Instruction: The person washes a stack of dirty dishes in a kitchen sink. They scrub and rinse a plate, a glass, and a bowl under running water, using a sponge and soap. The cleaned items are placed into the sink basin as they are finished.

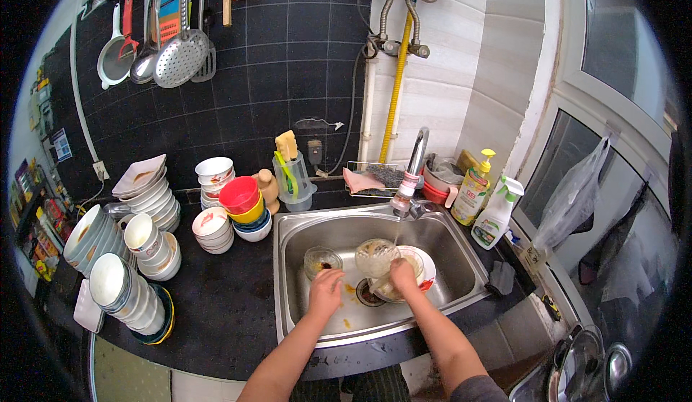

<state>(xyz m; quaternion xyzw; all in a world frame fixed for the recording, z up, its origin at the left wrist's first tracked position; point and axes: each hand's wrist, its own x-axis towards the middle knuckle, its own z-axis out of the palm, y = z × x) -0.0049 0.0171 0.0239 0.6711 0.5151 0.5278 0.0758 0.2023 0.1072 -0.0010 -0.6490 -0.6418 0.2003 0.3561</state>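
Note:
My left hand [325,293] is in the steel sink [346,327], at the near rim of a small clear glass bowl [323,259] that has dark residue in it; I cannot tell whether the fingers grip it. My right hand [404,278] is closed at the right side of another clear glass bowl [377,258], which is tilted, under a thin stream from the faucet [413,167]. Below and behind this hand lie a white plate with red marks [427,265] and a further bowl, partly hidden. Yellowish spots lie on the sink floor around the drain [369,294].
Stacks of used bowls [108,280] and dishes [154,196] crowd the left counter. Nearer the sink stand a red bowl [239,195] on a stack and a plastic utensil holder [294,185]. A yellow pump bottle [472,194] and a white spray bottle [496,215] stand right of the faucet.

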